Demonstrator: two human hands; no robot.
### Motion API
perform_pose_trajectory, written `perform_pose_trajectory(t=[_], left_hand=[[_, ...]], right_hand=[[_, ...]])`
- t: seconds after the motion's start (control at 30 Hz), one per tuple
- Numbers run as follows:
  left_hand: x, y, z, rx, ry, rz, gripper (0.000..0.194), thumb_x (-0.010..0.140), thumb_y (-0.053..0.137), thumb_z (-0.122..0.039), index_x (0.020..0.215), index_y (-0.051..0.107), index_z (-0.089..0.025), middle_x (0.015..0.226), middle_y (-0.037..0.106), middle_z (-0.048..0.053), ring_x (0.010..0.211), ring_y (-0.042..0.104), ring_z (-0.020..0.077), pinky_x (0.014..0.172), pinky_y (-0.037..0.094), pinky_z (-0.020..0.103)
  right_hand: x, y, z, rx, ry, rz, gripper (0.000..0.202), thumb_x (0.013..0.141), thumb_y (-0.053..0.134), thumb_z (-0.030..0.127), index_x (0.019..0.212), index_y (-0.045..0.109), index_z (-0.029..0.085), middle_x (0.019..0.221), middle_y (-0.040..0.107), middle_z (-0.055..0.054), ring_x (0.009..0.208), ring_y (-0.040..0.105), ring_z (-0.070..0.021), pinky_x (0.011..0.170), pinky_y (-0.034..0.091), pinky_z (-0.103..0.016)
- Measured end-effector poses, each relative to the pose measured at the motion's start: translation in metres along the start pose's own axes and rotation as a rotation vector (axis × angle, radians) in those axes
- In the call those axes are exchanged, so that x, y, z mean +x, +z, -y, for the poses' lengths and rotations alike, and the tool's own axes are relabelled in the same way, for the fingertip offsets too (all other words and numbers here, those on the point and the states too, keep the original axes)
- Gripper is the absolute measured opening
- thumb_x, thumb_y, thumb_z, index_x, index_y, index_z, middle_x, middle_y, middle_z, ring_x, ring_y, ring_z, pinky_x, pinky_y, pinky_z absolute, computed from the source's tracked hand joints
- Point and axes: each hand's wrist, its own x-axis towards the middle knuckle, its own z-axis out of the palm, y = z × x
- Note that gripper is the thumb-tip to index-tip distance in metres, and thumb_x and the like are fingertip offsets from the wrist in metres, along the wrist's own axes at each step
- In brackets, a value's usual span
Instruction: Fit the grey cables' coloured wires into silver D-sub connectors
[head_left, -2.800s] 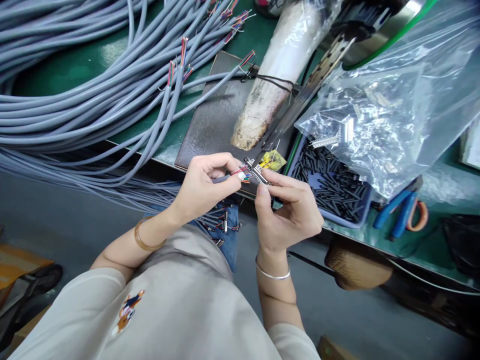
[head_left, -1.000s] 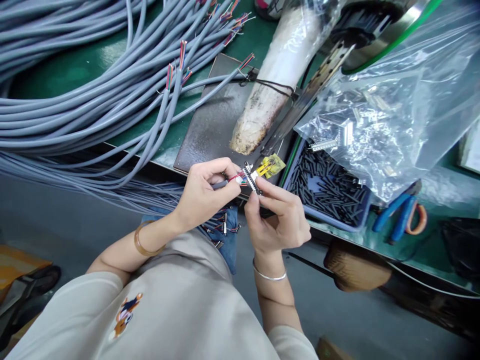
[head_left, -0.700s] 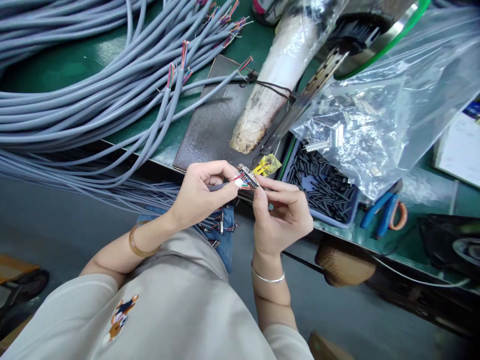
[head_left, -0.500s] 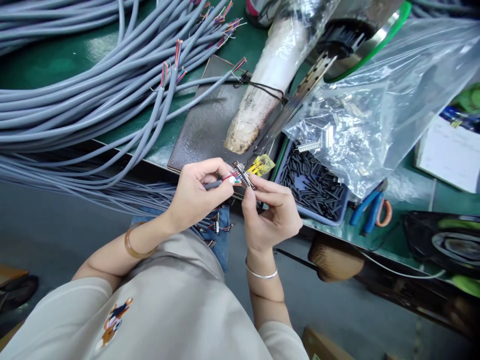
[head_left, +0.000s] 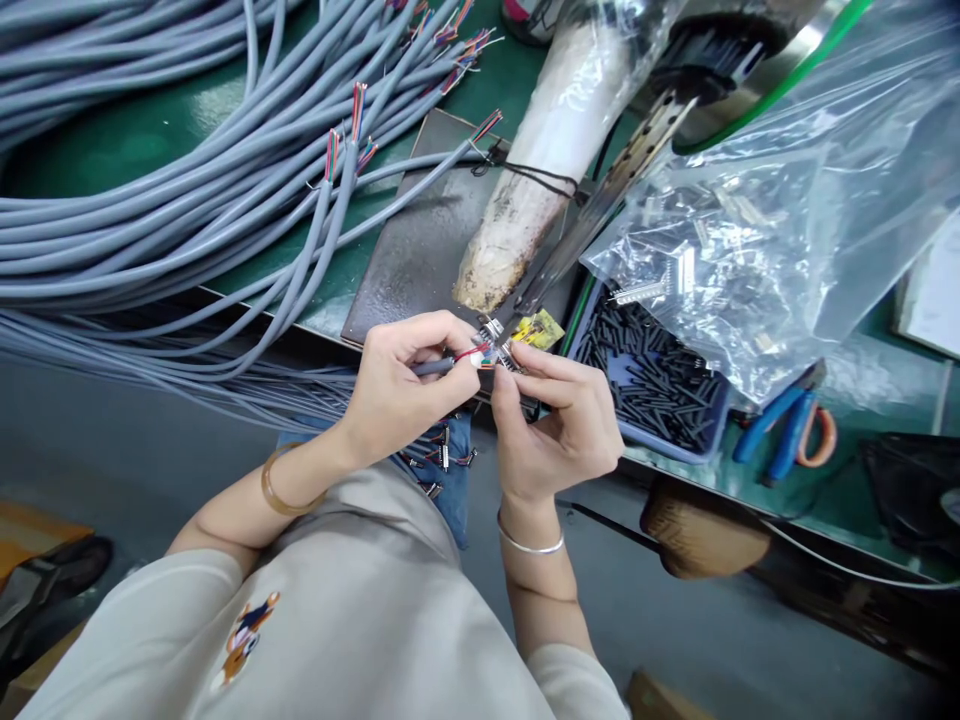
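My left hand (head_left: pixel 409 385) pinches the end of a grey cable (head_left: pixel 433 368), from which short coloured wires, red among them, reach toward a connector. My right hand (head_left: pixel 559 415) grips this small metal multi-pin connector (head_left: pixel 492 330) by its lower end, between thumb and fingers. Both hands meet over the bench's front edge. A soldering iron with a perforated metal shaft (head_left: pixel 619 185) slants down, its dark tip at the connector's pins; whether it touches them I cannot tell. Just behind the connector lies a yellow piece (head_left: pixel 541 328). Fingers partly cover the cable end.
Grey cables (head_left: pixel 187 215) with stripped ends cover the left side. A wrapped white tube (head_left: pixel 529 185) leans over a dark plate (head_left: pixel 397 260). On the right are a blue tray (head_left: pixel 675 450) of black sleeves, a clear bag (head_left: pixel 750 260) of connectors and blue-handled pliers (head_left: pixel 787 435).
The view has shifted slightly, so most things sit farther right. The connector has turned a little, and the iron's tip now shows in front of its pins. Both hands keep their hold.
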Motion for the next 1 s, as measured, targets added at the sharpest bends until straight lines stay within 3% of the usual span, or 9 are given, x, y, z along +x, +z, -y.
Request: perform_pose_trajectory(t=[0.23, 0.43, 0.63, 1.0], left_hand=[[0.001, -0.004, 0.003, -0.024, -0.107, 0.047, 0.011, 0.073, 0.067, -0.011, 0.064, 0.062, -0.014, 0.075, 0.072, 0.003, 0.064, 0.059, 0.0087, 0.056, 0.046, 0.017], [0.001, -0.006, 0.003, -0.086, -0.171, 0.109, 0.014, 0.076, 0.071, -0.019, 0.065, 0.064, -0.015, 0.067, 0.065, 0.002, 0.059, 0.055, 0.0082, 0.052, 0.044, 0.018], [-0.001, -0.004, 0.007, -0.072, -0.104, 0.036, 0.013, 0.075, 0.069, -0.015, 0.065, 0.06, -0.015, 0.071, 0.065, 0.002, 0.06, 0.053, 0.0072, 0.052, 0.042, 0.017], [0.003, -0.003, 0.006, -0.108, -0.134, 0.02, 0.011, 0.075, 0.07, -0.019, 0.068, 0.063, -0.015, 0.072, 0.066, 0.002, 0.064, 0.057, 0.0087, 0.058, 0.048, 0.018]], right_hand=[[-0.009, -0.003, -0.004, -0.084, -0.111, 0.029, 0.017, 0.084, 0.077, 0.014, 0.085, 0.062, 0.022, 0.1, 0.08, -0.002, 0.082, 0.077, -0.0149, 0.07, 0.061, -0.027], [-0.008, -0.003, -0.002, 0.094, 0.102, 0.032, 0.017, 0.086, 0.075, 0.012, 0.083, 0.062, 0.022, 0.097, 0.079, -0.001, 0.083, 0.076, -0.0154, 0.07, 0.062, -0.029], [-0.004, -0.003, -0.001, -0.018, -0.019, 0.04, 0.017, 0.084, 0.078, 0.012, 0.085, 0.064, 0.022, 0.099, 0.08, -0.001, 0.085, 0.076, -0.015, 0.076, 0.062, -0.03], [-0.001, 0.002, -0.003, 0.043, 0.041, 0.04, 0.016, 0.085, 0.077, 0.012, 0.084, 0.065, 0.022, 0.096, 0.079, 0.0, 0.083, 0.075, -0.0155, 0.074, 0.062, -0.031]])
